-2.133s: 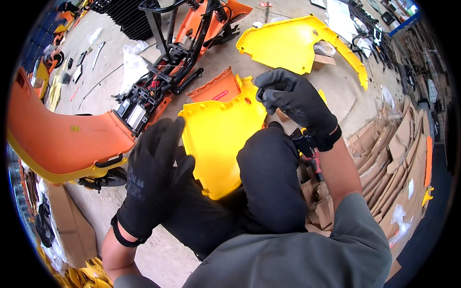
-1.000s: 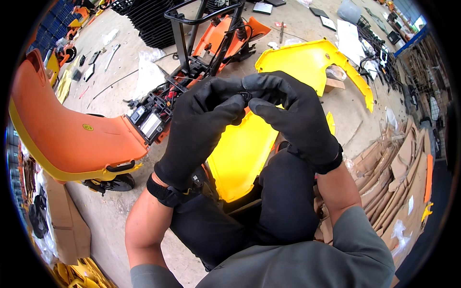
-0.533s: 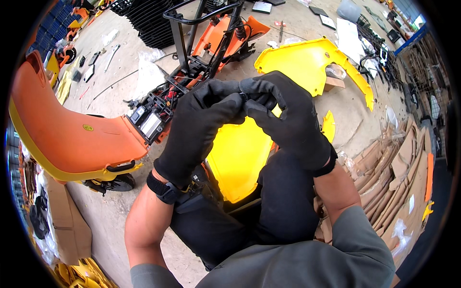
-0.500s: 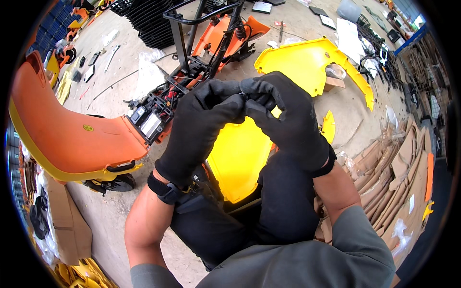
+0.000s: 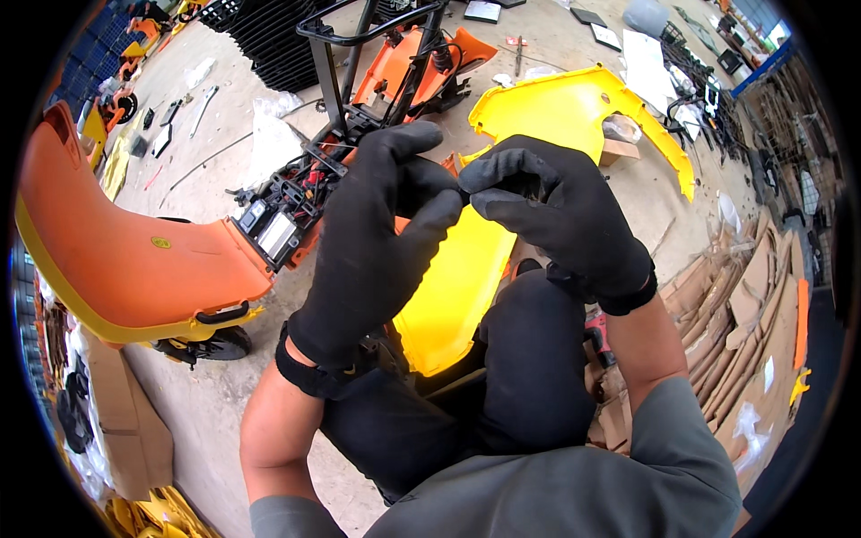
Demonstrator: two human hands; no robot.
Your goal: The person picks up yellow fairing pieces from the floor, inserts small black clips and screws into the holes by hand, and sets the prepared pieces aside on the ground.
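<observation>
Because both gloves are dark and their fingertips meet near the centre of the frame, whatever is pinched there is too small to make out. At centre left, the left grip (image 5: 363,247) has its index finger lifted well clear of the thumb, while its other fingers curl toward the thumb tip. At centre right, the right grip (image 5: 574,220) brings finger and thumb close together; I cannot tell whether either is closed on anything.

A yellow panel (image 5: 444,305) lies just below the gloves at centre, its lower end between the dark trouser legs (image 5: 538,359). Thick glove fingers probably dull the touch, so a small part could slip from a pinch this slight and bounce off the panel. It could then be lost on the concrete floor (image 5: 206,403) or among the creased cardboard (image 5: 717,323) at lower right. A shift of the knee could also knock the panel, whose edge looks thin enough to scuff or chip against the black-and-orange frame (image 5: 278,211) at centre left.
</observation>
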